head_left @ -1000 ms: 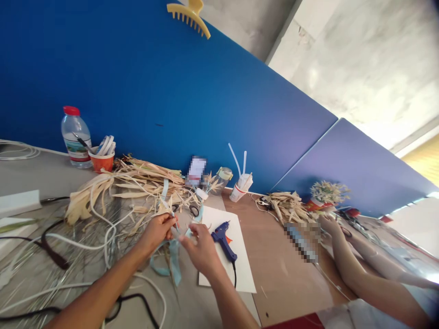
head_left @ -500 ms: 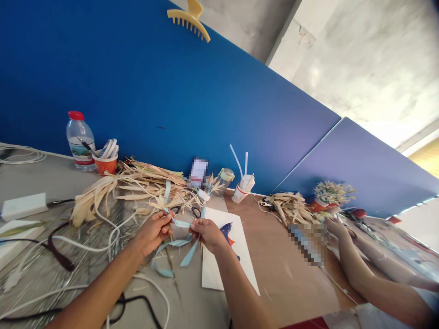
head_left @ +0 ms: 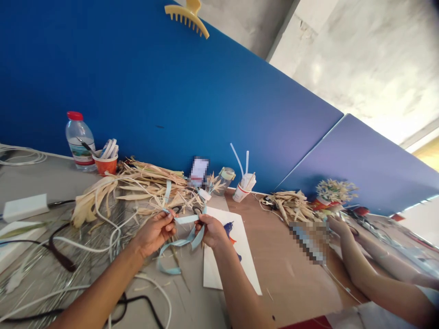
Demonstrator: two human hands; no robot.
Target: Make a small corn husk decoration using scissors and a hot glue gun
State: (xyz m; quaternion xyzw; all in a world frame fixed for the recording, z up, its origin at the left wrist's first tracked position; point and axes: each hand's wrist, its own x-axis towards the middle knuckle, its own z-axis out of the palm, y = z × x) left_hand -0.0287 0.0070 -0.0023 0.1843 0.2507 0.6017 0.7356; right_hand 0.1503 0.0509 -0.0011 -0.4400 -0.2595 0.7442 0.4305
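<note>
A light blue ribbon (head_left: 187, 220) runs between my two hands above the grey table. My left hand (head_left: 156, 232) pinches it at one side, and my right hand (head_left: 210, 230) grips it at the other. Loose loops of the ribbon hang below, with one end curling near the tabletop. A thin dry stem slants down beneath the ribbon. Just behind my fingers lie the dark handles of scissors (head_left: 196, 209), partly hidden. Dried corn husks (head_left: 151, 183) are heaped beyond my left hand. A blue glue gun (head_left: 227, 227) rests on a white sheet (head_left: 214, 269) beside my right hand.
A water bottle (head_left: 79, 141) and an orange cup (head_left: 105, 165) stand back left. White cables (head_left: 85, 247) and thin wires cover the left side. A glass jar (head_left: 224, 180) and a cup with straws (head_left: 241, 192) stand behind. A co-worker's arms (head_left: 363, 256) reach in from the right.
My hands have drawn slightly apart, and the ribbon stretch between them has grown longer. My right hand has shifted a little right, and the hanging loops have changed shape.
</note>
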